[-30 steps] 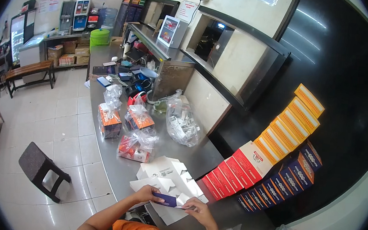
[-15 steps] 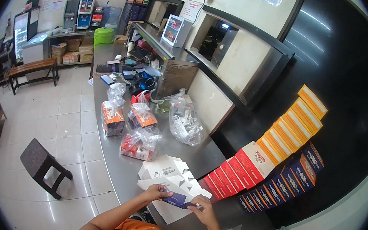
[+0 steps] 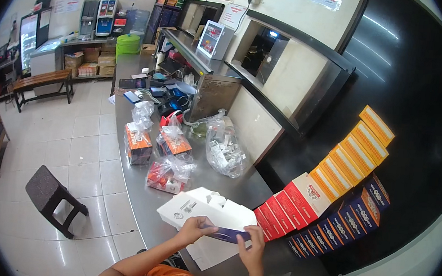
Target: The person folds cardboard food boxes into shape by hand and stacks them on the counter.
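Far L, a dark stool [image 3: 48, 190] stood on the tiles, apart from the steel counter [image 3: 143, 197]. Next on the counter, approx. in a cluster: two bagged orange boxes [image 3: 138, 146] and a bagged red-and-white box [image 3: 167, 179], no diff. vs the earlier frames.

Then the L hand [image 3: 195, 232]: part closed, thumb and fingers pinching the L end of a dark purple strip [image 3: 229, 236]. The strip seemed to be one piece w/ the white carton [image 3: 186, 209], though the join was partly hidden. Carton was over the near part of the counter, btwn the bags and the red stack, w/ a white sheet [image 3: 212, 255] under the hands.

Just changed: half a sec. ago the strip lay tilted face-up w/ loose white flaps beyond; now it sat more edge-on and a broad white panel showed behind, prob. meaning the carton was further into being shaped.

R hand [image 3: 253, 246] was part closed too, gripping the strip's R end; earlier it sat a bit lower and further L.

Far R, red boxes [image 3: 280, 213], yellow boxes [image 3: 349, 158] and dark blue boxes [image 3: 338, 224] stood stacked, same as bef.
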{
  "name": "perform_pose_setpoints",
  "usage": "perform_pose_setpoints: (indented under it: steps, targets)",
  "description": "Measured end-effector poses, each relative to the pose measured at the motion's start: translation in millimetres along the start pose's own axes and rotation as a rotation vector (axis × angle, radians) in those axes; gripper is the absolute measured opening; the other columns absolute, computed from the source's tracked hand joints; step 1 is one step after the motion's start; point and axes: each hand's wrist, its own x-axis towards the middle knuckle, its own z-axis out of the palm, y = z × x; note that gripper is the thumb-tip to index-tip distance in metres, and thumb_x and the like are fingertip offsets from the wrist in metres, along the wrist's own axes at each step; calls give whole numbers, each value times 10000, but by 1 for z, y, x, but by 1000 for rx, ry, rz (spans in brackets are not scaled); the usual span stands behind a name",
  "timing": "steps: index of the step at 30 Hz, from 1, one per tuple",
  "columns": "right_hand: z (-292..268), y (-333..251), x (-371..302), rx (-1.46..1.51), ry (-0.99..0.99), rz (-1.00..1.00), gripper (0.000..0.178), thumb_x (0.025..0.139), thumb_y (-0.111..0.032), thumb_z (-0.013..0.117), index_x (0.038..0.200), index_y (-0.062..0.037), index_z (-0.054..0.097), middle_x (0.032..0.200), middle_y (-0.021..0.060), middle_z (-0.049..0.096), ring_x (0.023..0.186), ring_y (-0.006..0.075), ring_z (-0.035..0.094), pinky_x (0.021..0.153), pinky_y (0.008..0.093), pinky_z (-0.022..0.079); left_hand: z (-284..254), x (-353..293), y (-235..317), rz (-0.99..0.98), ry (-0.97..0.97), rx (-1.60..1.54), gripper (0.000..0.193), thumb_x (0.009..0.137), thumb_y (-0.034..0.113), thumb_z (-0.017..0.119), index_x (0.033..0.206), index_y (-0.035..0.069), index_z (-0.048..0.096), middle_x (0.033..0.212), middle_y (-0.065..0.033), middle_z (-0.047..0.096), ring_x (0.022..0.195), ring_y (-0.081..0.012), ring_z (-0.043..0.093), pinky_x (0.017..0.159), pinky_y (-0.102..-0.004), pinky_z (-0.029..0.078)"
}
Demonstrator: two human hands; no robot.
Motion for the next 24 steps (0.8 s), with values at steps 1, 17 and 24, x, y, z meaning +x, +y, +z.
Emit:
perform_pose_setpoints:
  steps: [1,17,24]
  targets:
    - [1,1,1,7,-13,-21,230,731,-2,687,927,16,568,948,136,568,882,267,575,780,344,454,0,-2,6,1,3,0,158,830,198,705,854,61,629,722,5,642,578,-31,509,513,-183,379]
    - [-13,-26,34,35,-337,-139,179,722,-12,695,875,-3,602,1032,108,569,903,263,546,794,324,437,5,2,20,208,88,5,162,825,156,702,821,4,645,719,-8,639,628,-50,547,570,-199,423]
    - [-4,-32,36,160,-264,-105,326,786,-10,641,1109,-36,608,1067,140,633,1002,269,582,851,354,445,13,-18,51,359,163,79,121,830,88,679,836,-25,635,782,-66,668,709,-98,632,637,-228,491]
